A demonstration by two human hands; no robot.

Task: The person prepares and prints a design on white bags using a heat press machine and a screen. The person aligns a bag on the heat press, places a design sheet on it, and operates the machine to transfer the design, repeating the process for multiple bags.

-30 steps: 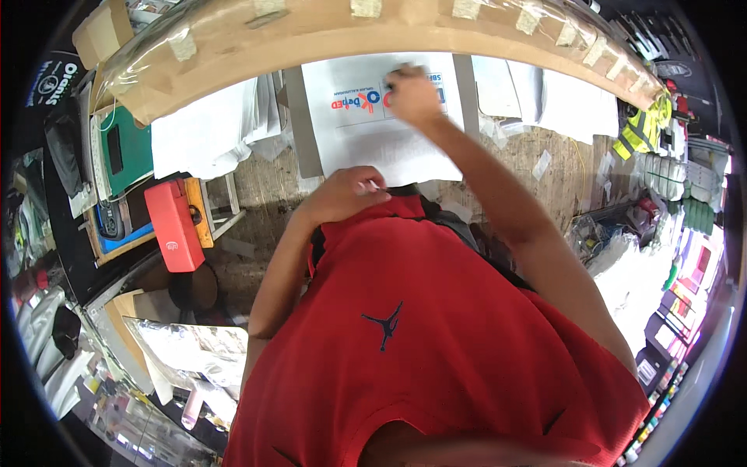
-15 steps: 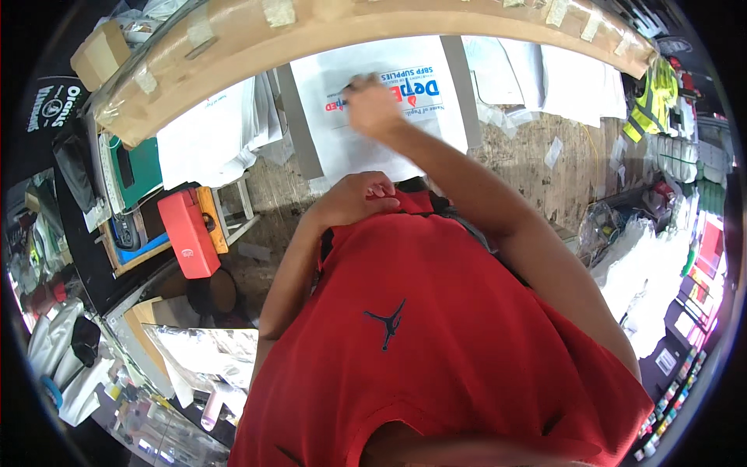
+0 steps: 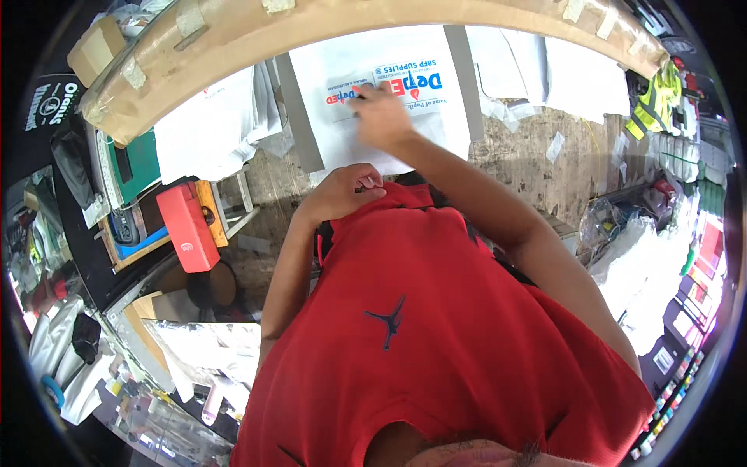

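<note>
A white sheet (image 3: pixel 331 66) lies at the top centre, printed with upside-down blue and red lettering. My right hand (image 3: pixel 384 118) is over the print, its fingers bent together around a small dark object that is blurred and partly hidden. The hand covers part of the lettering. Closer to my body, my left hand (image 3: pixel 342 193) rests at the lower hem of the red shirt (image 3: pixel 436 296), fingers curled in and nothing visible in them. Its fingertips are beside the fabric, just below the sheet's near edge.
Grey strips (image 3: pixel 302 124) flank the sheet. A taped brown cardboard roll or edge (image 3: pixel 334 22) curves across the far side. Stacked white sheets (image 3: pixel 206 128) lie left, more white sheets (image 3: pixel 580 78) right. A red box (image 3: pixel 188 229) sits at left on an orange-yellow piece (image 3: pixel 212 214).
My right hand has shifted slightly right and nearer to me over the print, uncovering more small lettering. My left hand stays at the hem with little movement. The whole view has tilted slightly.
</note>
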